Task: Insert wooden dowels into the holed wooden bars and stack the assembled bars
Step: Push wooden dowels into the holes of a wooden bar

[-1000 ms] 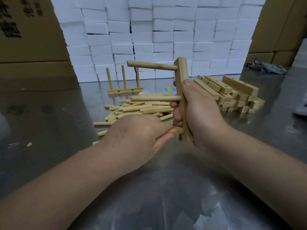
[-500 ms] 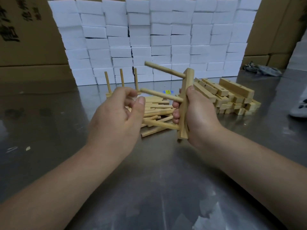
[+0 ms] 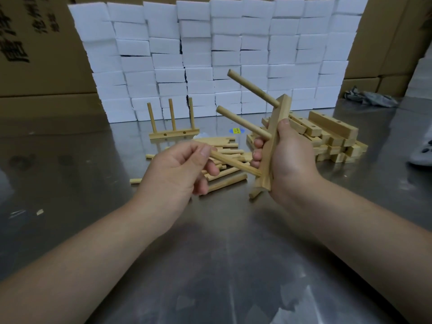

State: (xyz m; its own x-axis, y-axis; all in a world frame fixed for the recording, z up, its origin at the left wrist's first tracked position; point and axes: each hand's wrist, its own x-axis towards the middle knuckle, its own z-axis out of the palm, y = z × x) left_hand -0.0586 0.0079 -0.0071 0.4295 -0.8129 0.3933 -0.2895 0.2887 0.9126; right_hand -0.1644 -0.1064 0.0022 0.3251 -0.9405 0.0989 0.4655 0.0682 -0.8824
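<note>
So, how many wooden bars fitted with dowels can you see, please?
2: one pale wooden bar stands on the steel table, three dowels upright; the other is gripped in the right hand.

Single head cam, wide-angle, faces fwd/down, close above left hand (image 3: 174, 170) + right hand (image 3: 289, 160); sees table (image 3: 210, 272) out to foam-block wall (image 3: 210, 50).

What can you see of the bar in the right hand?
The bar is a pale, square-edged wooden stick, held nearly upright, top leaning right, over the steel table. The right hand grips its middle. A top dowel and a middle dowel stick out of its upper part toward the upper left. A third dowel, pinched by the left hand, meets its lower end; how deep it sits cannot be told.
</note>
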